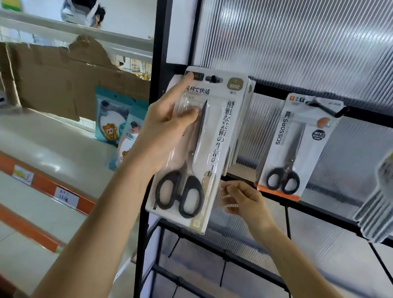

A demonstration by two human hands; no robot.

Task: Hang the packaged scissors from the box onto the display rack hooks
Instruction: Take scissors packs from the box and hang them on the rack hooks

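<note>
To seat on the 12 o'clock hook (pixel 212 79), gripping S002 scissors pack (pixel 218 127) in left hand (pixel 166 127); right hand (pixel 245 200), 4 o'clock, closure unclear.

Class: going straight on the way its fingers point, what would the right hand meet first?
Probably the right hand meets the lower right edge of the packaged scissors that the left hand holds; depth is unclear.

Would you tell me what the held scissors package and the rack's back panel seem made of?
The scissors package: printed white card under a clear glossy plastic blister, judging by glare over the blades. The back panel: translucent ribbed plastic, probably polycarbonate sheet; fine parallel flutes catch the light.
</note>
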